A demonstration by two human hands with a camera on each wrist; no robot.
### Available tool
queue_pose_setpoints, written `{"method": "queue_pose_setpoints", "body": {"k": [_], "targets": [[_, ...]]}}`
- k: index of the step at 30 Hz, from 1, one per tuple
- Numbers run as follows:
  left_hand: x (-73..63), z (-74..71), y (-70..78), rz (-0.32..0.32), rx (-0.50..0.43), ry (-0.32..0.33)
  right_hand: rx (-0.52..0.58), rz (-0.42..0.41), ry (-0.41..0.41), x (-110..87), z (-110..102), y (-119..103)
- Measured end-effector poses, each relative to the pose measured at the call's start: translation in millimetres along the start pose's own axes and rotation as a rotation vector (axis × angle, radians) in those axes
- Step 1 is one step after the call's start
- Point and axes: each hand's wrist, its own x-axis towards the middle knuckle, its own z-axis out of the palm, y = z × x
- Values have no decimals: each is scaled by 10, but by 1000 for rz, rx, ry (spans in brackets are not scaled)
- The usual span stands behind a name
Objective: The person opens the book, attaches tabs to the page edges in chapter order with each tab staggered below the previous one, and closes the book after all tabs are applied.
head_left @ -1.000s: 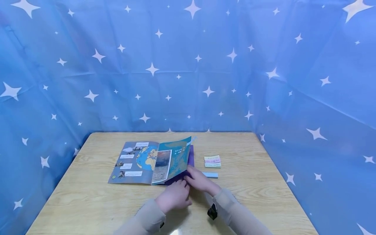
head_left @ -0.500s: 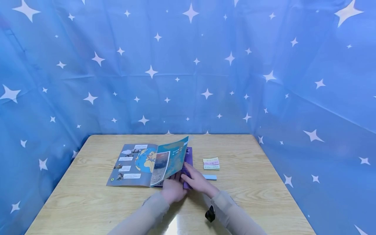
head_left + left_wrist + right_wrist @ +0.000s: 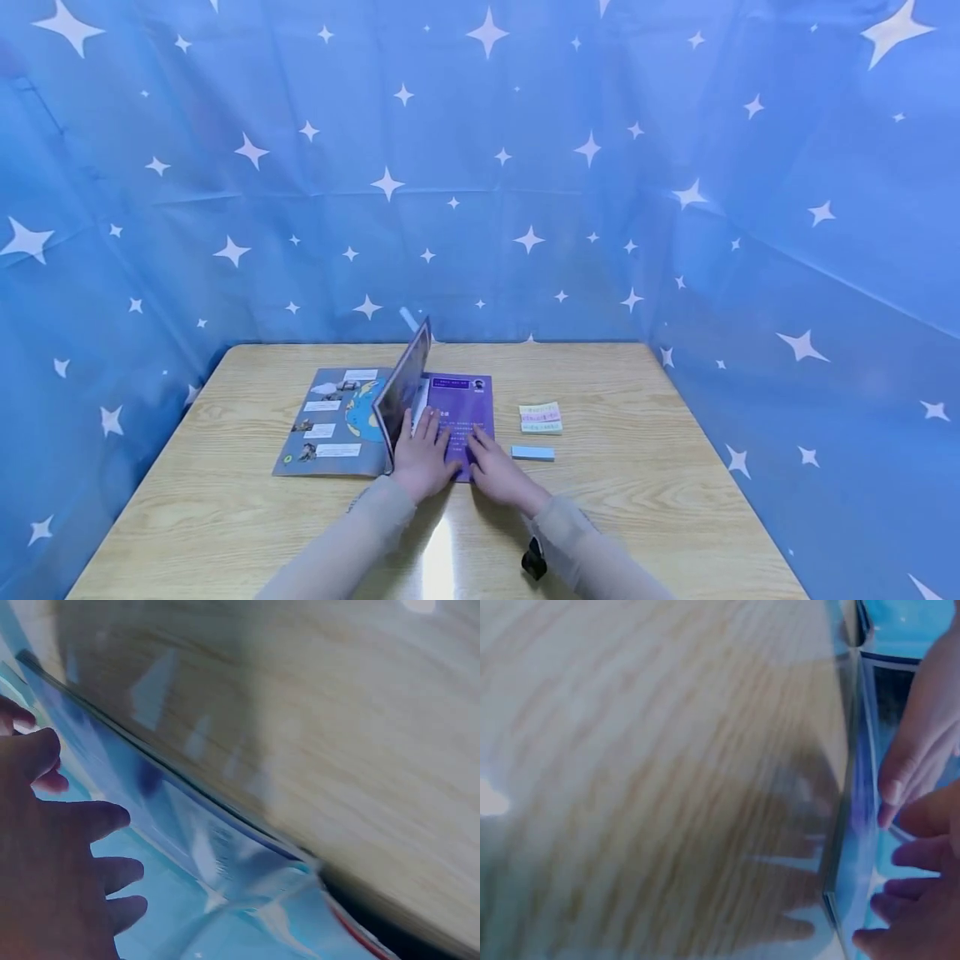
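An open magazine-like book (image 3: 330,429) lies on the table, its grey left page printed with a globe. One leaf or group of leaves (image 3: 405,387) stands up at the spine, with a pale tab at its top. Purple shows on the right page (image 3: 457,400). My left hand (image 3: 422,462) rests on that page, fingers spread and straight, close against the raised leaf. Beside it my right hand (image 3: 501,473) touches the lower right part of the purple page with relaxed fingers. Both hands also appear in the wrist views, the left hand (image 3: 60,847) and the right hand (image 3: 922,900).
Several written sticky strips (image 3: 540,418) in green and pink lie right of the book. Just below them is a light blue strip (image 3: 532,453). The wooden table (image 3: 637,500) is backed by a blue star-printed curtain (image 3: 480,208).
The teal page with the photo has swung up and leftward and now stands nearly upright, baring the purple page. My left hand has moved up and left onto that page; the right stays near its edge.
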Motion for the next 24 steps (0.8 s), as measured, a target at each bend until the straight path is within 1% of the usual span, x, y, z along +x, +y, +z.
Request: {"method": "queue_pose_setpoints", "body": {"k": [4, 7, 10, 16, 20, 24], "targets": [[12, 56, -96, -8, 5, -3, -84, 7, -52, -16, 26, -30], [12, 83, -165, -21, -21, 9, -134, 11, -95, -16, 22, -55], [8, 94, -239, -38, -58, 9, -177, 16, -118, -2, 21, -67], [11, 151, -383, -58, -141, -25, -179, 33, -138, -3, 30, -58], [31, 187, -461, -52, -215, -36, -161, 42, -141, -12, 22, -49], [43, 216, -518, -41, -272, -65, -166, 30, -142, -13, 10, -34]]}}
